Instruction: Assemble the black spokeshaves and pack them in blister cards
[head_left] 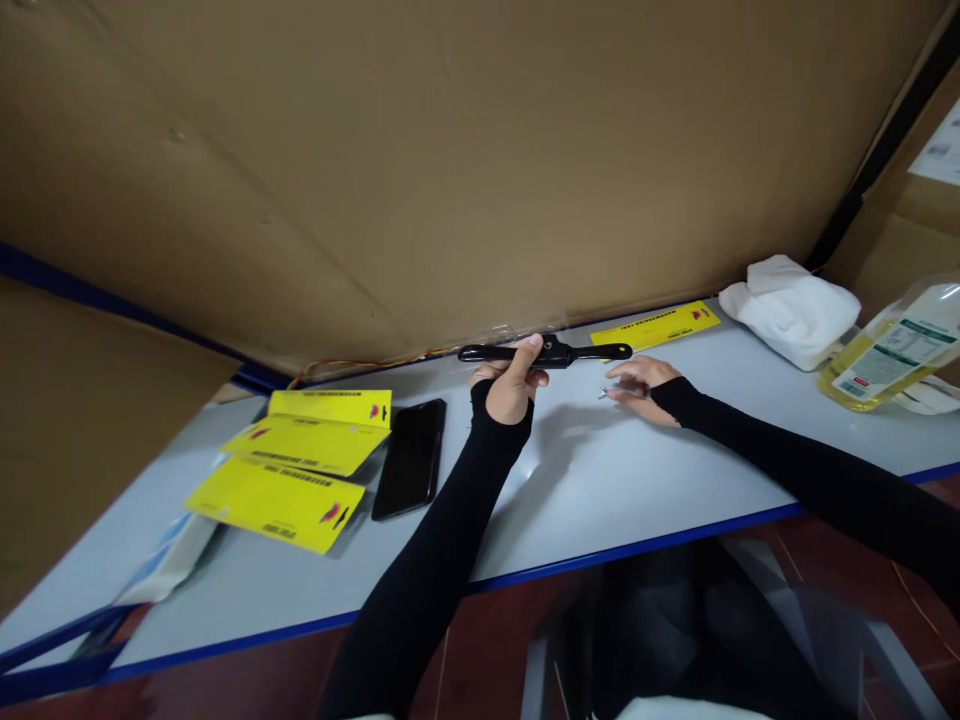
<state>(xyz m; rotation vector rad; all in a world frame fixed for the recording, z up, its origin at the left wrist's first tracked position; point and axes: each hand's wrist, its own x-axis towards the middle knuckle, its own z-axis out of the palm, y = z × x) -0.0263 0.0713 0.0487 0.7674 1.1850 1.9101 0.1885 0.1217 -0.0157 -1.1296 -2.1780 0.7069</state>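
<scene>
My left hand (511, 380) is raised above the grey table (600, 480) and grips a long black tool (545, 352) by its middle, held level. My right hand (639, 385) rests on the table to the right, fingers pinched around a small metal part (604, 393). Both arms wear black sleeves. A yellow packaging card (655, 326) lies just behind the right hand, near the cardboard wall.
Several yellow cards (300, 460) and a black phone (411, 457) lie at the left. A white cloth (791, 308) and a bottle of yellow liquid (892, 350) sit at the right. A brown cardboard wall (450, 150) backs the table. A thin wire (360, 363) runs along its base.
</scene>
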